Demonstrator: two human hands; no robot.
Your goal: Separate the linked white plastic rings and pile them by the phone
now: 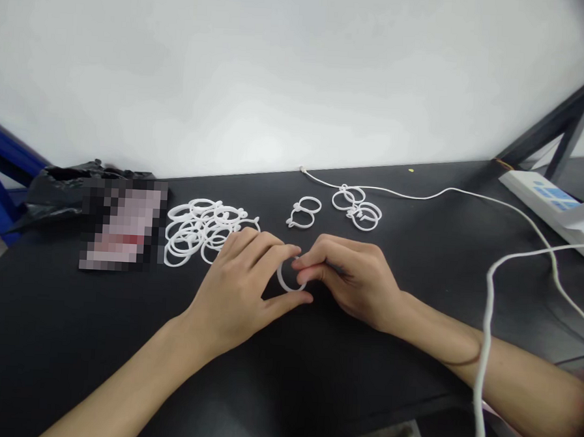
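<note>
Both of my hands meet at the middle of the black table (70, 337) on one white plastic ring (285, 280). My left hand (242, 287) pinches the ring between thumb and fingers from the left. My right hand (354, 280) grips it from the right with curled fingers. A heap of several white rings (198, 233) lies just beyond my left hand. A linked pair of rings (305, 212) and another small cluster of rings (358, 207) lie farther back.
A white cable (469, 196) runs across the table's back right to a white power strip (557, 209), and a second white cable (486, 333) hangs over my right forearm. A black bag (61, 183) and a blurred item (122, 229) sit at the left. White wall behind.
</note>
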